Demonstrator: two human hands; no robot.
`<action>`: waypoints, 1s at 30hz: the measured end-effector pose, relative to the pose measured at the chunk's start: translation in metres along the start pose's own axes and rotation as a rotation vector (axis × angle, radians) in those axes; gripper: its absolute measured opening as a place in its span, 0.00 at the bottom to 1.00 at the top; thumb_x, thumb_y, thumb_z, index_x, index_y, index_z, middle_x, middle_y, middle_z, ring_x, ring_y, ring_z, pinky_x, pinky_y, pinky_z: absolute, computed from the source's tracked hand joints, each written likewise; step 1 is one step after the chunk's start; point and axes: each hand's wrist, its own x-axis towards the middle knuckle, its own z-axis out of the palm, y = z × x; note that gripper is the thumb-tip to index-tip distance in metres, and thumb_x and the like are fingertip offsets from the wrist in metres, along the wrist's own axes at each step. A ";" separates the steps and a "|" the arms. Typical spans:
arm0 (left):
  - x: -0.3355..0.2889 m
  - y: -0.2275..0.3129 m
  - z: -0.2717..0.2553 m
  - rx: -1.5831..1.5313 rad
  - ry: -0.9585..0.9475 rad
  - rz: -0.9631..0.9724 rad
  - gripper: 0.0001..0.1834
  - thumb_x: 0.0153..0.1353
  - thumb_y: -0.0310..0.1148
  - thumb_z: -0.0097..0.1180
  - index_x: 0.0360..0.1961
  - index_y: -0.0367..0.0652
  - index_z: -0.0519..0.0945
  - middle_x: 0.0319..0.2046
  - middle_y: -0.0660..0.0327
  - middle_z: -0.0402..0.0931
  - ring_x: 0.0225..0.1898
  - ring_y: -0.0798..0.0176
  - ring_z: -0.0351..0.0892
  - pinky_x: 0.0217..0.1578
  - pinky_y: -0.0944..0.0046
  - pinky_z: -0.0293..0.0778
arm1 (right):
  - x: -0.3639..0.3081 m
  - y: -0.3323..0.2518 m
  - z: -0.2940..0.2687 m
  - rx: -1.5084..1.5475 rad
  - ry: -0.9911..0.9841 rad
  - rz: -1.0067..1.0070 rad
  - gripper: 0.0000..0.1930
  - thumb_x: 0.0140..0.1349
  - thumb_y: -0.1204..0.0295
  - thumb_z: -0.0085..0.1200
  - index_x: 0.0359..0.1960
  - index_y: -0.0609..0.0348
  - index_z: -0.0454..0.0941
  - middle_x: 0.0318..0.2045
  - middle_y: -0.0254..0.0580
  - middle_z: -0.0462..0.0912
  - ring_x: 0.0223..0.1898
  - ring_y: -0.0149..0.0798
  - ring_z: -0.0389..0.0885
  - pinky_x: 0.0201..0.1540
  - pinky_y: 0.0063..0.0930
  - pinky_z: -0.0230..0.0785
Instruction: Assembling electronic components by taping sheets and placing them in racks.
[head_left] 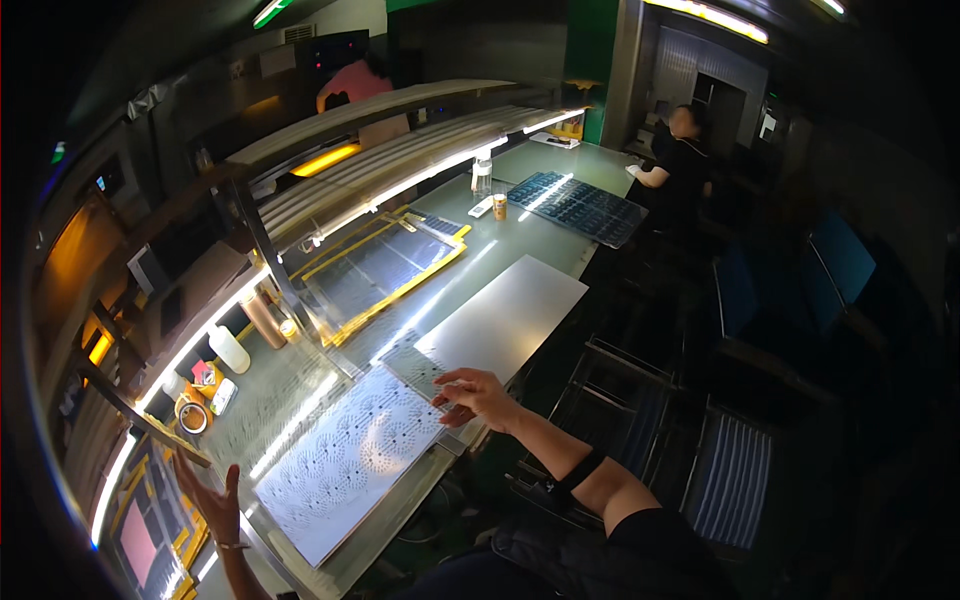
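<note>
A white sheet with a pattern of dark dots and fan shapes (345, 465) lies on the glossy table in front of me. My right hand (475, 398) is at its upper right edge, fingers bent and apart, holding nothing that I can see; whether they touch the sheet I cannot tell. My left hand (212, 505) is raised off the sheet's left end, empty, with thumb and fingers spread. Just beyond the patterned sheet lies a plain silvery sheet (510, 315).
A shelf rack with tube lights runs along the table's left side. Near it stand a white bottle (229, 349), a tape roll (193, 416) and a yellow-edged frame (375, 270). Farther off are a dark patterned panel (575, 207) and a co-worker (680, 165). Metal racks (620, 400) stand right.
</note>
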 end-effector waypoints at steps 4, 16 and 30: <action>-0.077 -0.072 0.014 -0.657 -0.477 -0.915 0.46 0.48 0.46 0.62 0.61 0.36 0.51 0.56 0.52 0.58 0.56 0.55 0.59 0.53 0.55 0.58 | -0.003 0.012 -0.026 0.068 0.087 0.081 0.17 0.57 0.71 0.51 0.49 0.55 0.68 0.34 0.47 0.79 0.27 0.38 0.80 0.29 0.30 0.76; -0.121 -0.043 0.015 -1.037 -0.621 -1.184 0.27 0.53 0.23 0.52 0.56 0.36 0.60 0.36 0.48 0.75 0.32 0.59 0.79 0.28 0.66 0.77 | 0.077 0.099 -0.022 -0.258 0.090 0.202 0.05 0.60 0.71 0.49 0.36 0.56 0.70 0.33 0.36 0.76 0.31 0.31 0.77 0.32 0.22 0.73; -0.200 -0.048 0.027 -0.457 -0.752 -0.491 0.25 0.51 0.23 0.53 0.53 0.47 0.70 0.58 0.57 0.60 0.64 0.54 0.46 0.61 0.57 0.46 | 0.104 0.141 -0.041 -0.716 0.223 -0.053 0.12 0.59 0.73 0.50 0.43 0.65 0.73 0.35 0.35 0.77 0.35 0.24 0.74 0.40 0.18 0.68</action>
